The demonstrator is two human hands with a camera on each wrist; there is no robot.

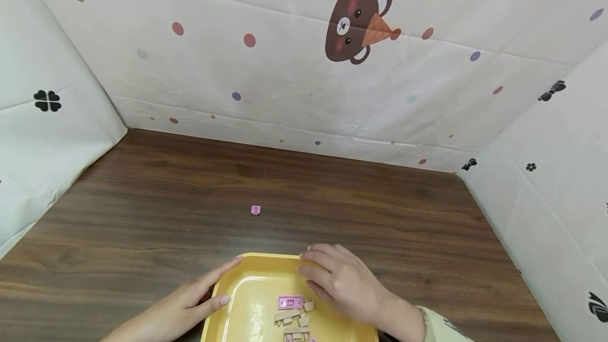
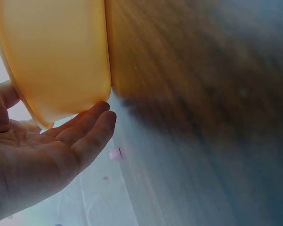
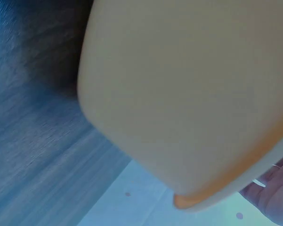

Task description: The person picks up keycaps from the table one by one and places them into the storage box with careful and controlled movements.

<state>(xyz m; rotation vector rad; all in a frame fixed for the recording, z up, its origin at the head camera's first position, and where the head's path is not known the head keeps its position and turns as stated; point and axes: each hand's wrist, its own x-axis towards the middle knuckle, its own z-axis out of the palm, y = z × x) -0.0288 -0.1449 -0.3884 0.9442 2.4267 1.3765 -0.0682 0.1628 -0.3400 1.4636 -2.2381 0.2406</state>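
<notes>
A yellow tray (image 1: 247, 300) lies at the bottom of the head view and runs out of the frame. My left hand (image 1: 190, 297) holds its left rim near the far corner, thumb inside and fingers along the outer wall. In the left wrist view this hand (image 2: 42, 146) curls round the tray's edge (image 2: 61, 61). Over the tray's far right part, my right hand (image 1: 344, 281) hangs with bent fingers; whether anything sits under its fingertips is hidden. Inside the tray are a pink lettered plate (image 1: 290, 302) and several small beige pieces (image 1: 287, 317).
A small pink block (image 1: 255, 210) rests alone on the dark wooden table (image 1: 166, 194), beyond the tray. White patterned sheets (image 1: 285, 67) with dots and a bear picture (image 1: 351, 25) stand along the back and both sides.
</notes>
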